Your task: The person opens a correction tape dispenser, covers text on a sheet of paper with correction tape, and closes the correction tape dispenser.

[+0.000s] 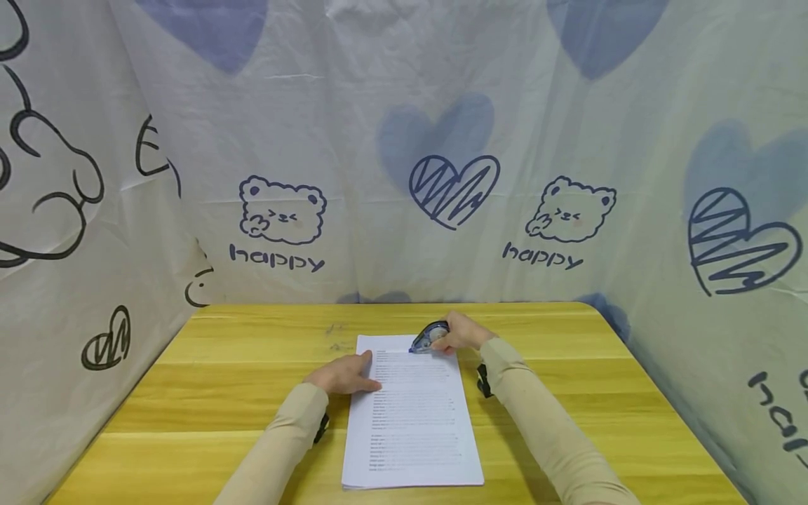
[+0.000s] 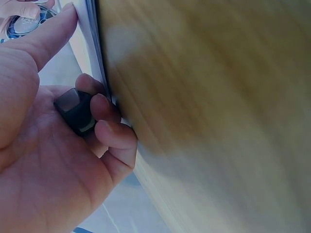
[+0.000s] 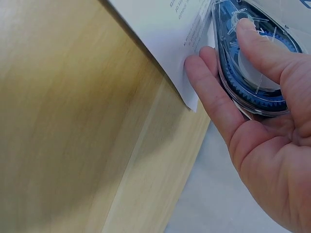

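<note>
On the yellow wooden table (image 1: 202,400), a stack of printed sheets (image 1: 416,480) is laid out lengthwise, line after line of text seen down its top page. And over the stack's upper right part, a blue see-through tape dispenser (image 1: 427,337) is held, its narrow tip set right by the top lines of print! It is gripped by the right hand (image 1: 462,332): the thumb is pressed on the dispenser's face, two fingertips are stretched out by the stack's right edge, and the remaining fingers are mostly hidden behind the dispenser.

Over at the stack's left edge, the left hand (image 1: 344,374) is placed, its thumb laid on the margin beside the upper half of the text. Its other fingers are bent inward, and a small dark block (image 2: 73,108) is enclosed between them and the palm (what it is cannot be made out).

Both forearms, covered by pale sleeves (image 1: 549,417), are held on either side of the stack, with black devices (image 1: 485,382) worn at the wrists. Beyond the stack's far end, a white cloth (image 1: 372,263) is hung, decorated with hearts, bears and the word "happy".
</note>
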Demonstrator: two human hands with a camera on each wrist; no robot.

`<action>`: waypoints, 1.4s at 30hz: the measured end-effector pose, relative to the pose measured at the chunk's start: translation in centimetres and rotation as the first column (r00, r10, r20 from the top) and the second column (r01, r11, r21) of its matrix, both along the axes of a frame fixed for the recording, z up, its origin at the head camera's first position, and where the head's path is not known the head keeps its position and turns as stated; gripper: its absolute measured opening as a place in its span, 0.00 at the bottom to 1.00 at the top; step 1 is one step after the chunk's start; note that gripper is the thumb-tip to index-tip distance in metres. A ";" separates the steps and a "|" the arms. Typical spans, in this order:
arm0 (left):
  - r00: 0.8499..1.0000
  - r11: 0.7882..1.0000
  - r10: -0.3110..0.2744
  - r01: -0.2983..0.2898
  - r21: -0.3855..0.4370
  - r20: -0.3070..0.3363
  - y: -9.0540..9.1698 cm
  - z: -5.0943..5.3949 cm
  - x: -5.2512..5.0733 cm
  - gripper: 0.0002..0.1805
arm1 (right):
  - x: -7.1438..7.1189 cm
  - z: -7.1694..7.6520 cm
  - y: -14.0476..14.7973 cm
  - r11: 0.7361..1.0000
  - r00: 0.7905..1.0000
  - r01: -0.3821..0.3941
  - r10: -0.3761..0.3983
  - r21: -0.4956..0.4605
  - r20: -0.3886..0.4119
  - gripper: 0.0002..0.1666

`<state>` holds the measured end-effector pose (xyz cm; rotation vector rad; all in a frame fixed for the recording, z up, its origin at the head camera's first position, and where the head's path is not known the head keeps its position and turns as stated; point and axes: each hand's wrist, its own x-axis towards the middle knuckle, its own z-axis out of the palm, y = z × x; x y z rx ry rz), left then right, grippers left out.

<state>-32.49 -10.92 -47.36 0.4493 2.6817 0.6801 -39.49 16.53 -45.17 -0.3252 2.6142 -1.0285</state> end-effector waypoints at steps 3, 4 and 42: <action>1.000 1.000 0.000 0.000 -0.006 -0.004 0.0 0.0 -0.1 0.47 | -0.1 0.0 0.0 1.000 1.000 0.005 -0.005 -0.010 0.004 0.17; 1.000 1.000 0.000 0.000 -0.007 -0.004 0.0 0.0 0.0 0.47 | -0.1 0.0 0.0 1.000 1.000 0.006 -0.006 -0.011 0.005 0.17; 1.000 1.000 -0.022 0.022 0.008 -0.007 0.1 0.1 0.0 0.46 | -0.2 0.0 0.9 1.000 1.000 -0.002 0.002 -0.009 -0.001 0.15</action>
